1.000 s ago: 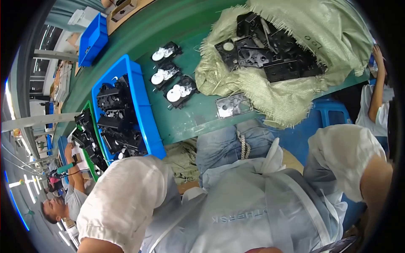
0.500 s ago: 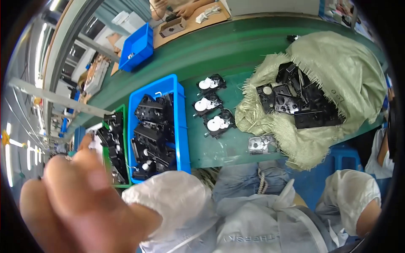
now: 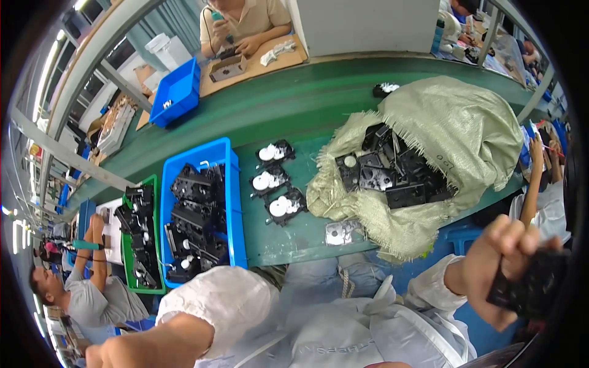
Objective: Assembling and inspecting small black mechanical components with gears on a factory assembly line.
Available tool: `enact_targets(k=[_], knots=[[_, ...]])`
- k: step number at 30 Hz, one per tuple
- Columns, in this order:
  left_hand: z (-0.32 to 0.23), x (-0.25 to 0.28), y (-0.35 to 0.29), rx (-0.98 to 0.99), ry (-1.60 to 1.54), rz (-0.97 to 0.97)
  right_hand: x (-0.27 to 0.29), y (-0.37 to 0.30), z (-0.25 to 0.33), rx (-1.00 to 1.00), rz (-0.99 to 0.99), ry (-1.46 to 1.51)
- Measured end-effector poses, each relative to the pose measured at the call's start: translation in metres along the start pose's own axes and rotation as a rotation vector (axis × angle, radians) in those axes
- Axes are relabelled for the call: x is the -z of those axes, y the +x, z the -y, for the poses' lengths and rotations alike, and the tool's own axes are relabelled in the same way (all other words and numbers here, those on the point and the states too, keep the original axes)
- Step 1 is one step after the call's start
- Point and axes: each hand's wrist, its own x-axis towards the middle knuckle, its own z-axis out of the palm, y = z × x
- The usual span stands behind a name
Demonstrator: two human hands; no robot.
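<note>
My right hand (image 3: 494, 270) is raised at the lower right, away from the table, with its fingers closed on a flat black plastic part (image 3: 532, 287). Of my left arm only the white sleeve cover (image 3: 215, 306) and the bare forearm (image 3: 153, 342) show, running off the lower left edge; the hand itself is out of the picture. On the green table (image 3: 288, 116) lie three black parts with white gears (image 3: 276, 183). To their right a pale green woven sack (image 3: 454, 129) lies open with several black parts (image 3: 392, 172) inside.
A blue bin (image 3: 228, 184) full of black parts sits left of the gear parts, with a green bin (image 3: 126, 257) beside it. A small grey plate (image 3: 339, 233) lies near the table's front edge. Other people work at the top, lower left and right.
My left hand, held up close to the camera half a second ago, has dropped out of view. My right hand has come up at the lower right holding a black part.
</note>
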Motion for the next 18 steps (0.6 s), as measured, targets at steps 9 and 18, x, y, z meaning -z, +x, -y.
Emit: enact_targets(k=[9,18], knots=[[0.054,0.063,0.005,0.329,0.876,0.236,0.101,-0.053,-0.056,-0.412,-0.341,-0.988],[0.231,0.278,-0.130,1.515,1.264,0.057,0.179,-0.117,-0.046,-0.655,-0.818,-0.329]])
